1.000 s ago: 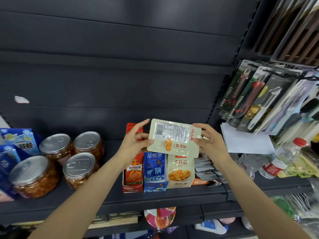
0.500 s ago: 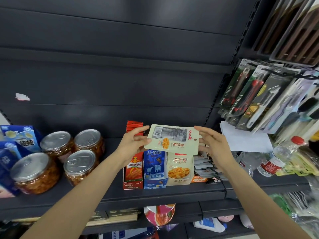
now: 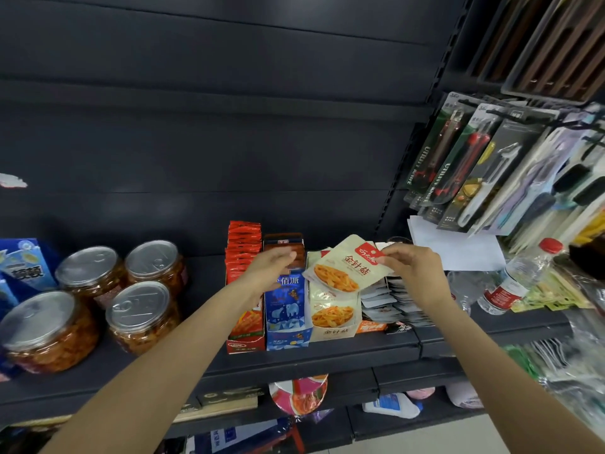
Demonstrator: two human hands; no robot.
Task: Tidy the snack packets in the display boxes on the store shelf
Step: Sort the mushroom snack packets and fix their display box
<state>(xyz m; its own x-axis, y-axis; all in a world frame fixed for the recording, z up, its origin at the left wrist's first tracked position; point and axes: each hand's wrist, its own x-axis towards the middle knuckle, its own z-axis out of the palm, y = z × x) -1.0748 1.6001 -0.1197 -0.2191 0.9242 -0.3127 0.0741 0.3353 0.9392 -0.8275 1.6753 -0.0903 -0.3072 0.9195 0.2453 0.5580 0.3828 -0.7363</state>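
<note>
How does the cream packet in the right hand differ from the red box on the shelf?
The cream packet is held tilted in the air by the right hand; the red box stands upright on the shelf. The packet is one flat pouch; the box holds a row of red packets. The packet is pale, the box red. Both picture orange strips of food.

Open air stands above the row of display boxes (image 3: 288, 309) on the shelf (image 3: 327, 355), while lidded jars (image 3: 137, 316) crowd the left side and hanging utensil packs (image 3: 484, 172) and a water bottle (image 3: 517, 276) block the right.
</note>
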